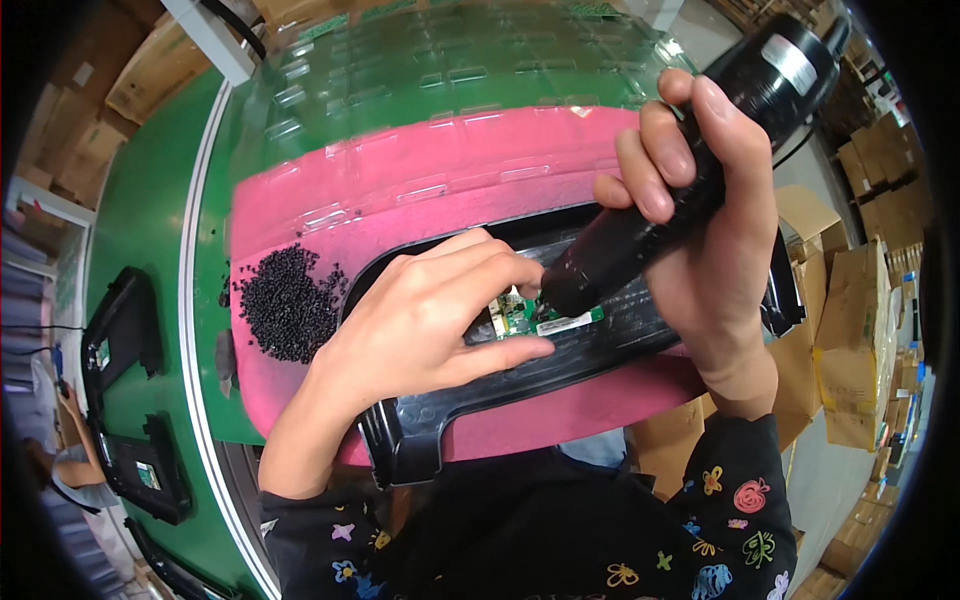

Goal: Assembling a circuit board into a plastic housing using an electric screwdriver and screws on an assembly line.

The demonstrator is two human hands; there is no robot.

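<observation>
My right hand [700, 190] is wrapped around a black electric screwdriver [630, 240], tilted with its nose pointing down and left. The screwdriver's tip meets a small green circuit board [572, 322] inside a long curved black plastic housing [420, 420]. Spread over the left part of that housing is my left hand [440, 310]. Its thumb and index finger stand apart on either side of the board, the index fingertip close beside the screwdriver's nose. A white strip [565, 323] runs along the board. Whatever lies under the tip is hidden.
A pink mat [480, 435] lies under the housing, with a heap of small black pieces [290, 305] at left. Beyond is a clear plastic tray [430, 120]. More black housings [145, 460] lie on the green table at far left, near another person's arm [80, 430]. Cardboard boxes [850, 340] stand right.
</observation>
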